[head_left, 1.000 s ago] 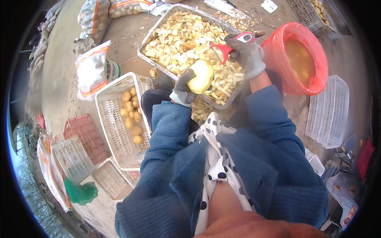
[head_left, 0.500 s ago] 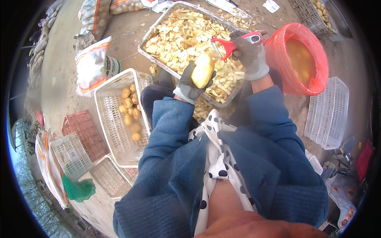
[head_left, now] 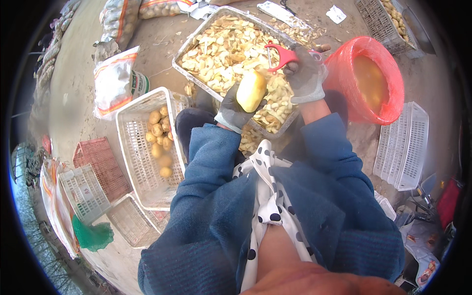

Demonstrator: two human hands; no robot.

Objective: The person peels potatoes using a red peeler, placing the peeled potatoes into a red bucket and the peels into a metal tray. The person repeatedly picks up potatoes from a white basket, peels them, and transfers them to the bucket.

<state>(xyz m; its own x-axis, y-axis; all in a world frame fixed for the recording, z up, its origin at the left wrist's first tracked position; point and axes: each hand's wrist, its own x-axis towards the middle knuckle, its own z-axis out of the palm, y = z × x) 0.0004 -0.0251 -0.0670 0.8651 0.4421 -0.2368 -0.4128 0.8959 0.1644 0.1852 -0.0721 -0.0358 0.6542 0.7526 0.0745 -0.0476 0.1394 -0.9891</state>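
Observation:
A pale yellow, peeled potato (head_left: pixel 251 90) rests in my left hand (head_left: pixel 233 109), which wears a dark glove with a grey cuff and curls around it from below. My right hand (head_left: pixel 307 77), gloved the same way, is closed around a red vegetable peeler (head_left: pixel 281 58). The peeler's blade end points left, above the potato and apart from it. Beneath both hands stands a rectangular tray (head_left: pixel 195 84) heaped with potato peelings (head_left: pixel 223 46). Part of the peeler's handle is hidden by my right hand.
On the left, a white crate (head_left: pixel 142 184) holds several unpeeled potatoes (head_left: pixel 158 129). A red-lined bucket (head_left: pixel 337 73) of cloudy liquid stands at the right, near stacked white crates (head_left: pixel 402 147). Filled sacks (head_left: pixel 120 22) lie at the back left; another crate (head_left: pixel 381 27) with potatoes sits far right.
My right hand and the peeler have shifted slightly down, and the peeler has turned a little. The potato stays in my left hand in nearly the same place.

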